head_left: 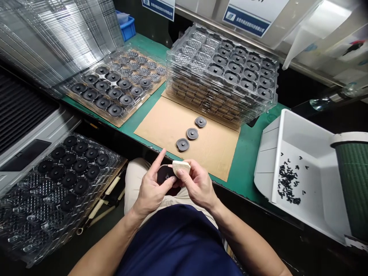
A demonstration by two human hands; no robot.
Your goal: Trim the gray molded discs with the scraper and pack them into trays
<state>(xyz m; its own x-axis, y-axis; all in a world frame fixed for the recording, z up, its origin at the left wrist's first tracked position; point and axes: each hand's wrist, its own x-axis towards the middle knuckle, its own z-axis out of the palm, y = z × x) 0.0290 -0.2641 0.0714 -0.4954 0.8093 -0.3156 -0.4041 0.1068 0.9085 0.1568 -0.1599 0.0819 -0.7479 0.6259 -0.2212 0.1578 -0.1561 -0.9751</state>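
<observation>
Nearest the camera, a navy blue shirt (pixel 175 245) covered the person's torso, with beige trousers (pixel 135 180) beyond it. Above the lap, the left hand (pixel 151 189) was raised, its index finger extended and unclenched and its thumb directed toward a round black disc (pixel 165 174) located between both hands. The right hand (pixel 198 184) had its fingers (pixel 185 174) clenched on a cream-coloured block of soft material (pixel 181 167), which was positioned against the disc's far edge. The disc's underside and the lower left fingers were hidden, so it could not be determined whether those fingers gripped the disc.

On the green table (pixel 253 153), a sheet of tan corrugated cardboard (pixel 172 130) carried three round dark discs (pixel 192 133) set out in a diagonal row. Further discs remained in an open clear plastic tray (pixel 115 92) at far left and in a second clear plastic tray (pixel 57 191) at near left. Pockets in the far part of the first tray and the near part of the second held patterned contents that could not be identified. The contents of the tall stack of clear plastic trays (pixel 221 73) at far right were mostly obscured. To the right, a white plastic bin (pixel 299 172) held a loose heap of small black pieces (pixel 287 184), whose exact form was too small to resolve.
</observation>
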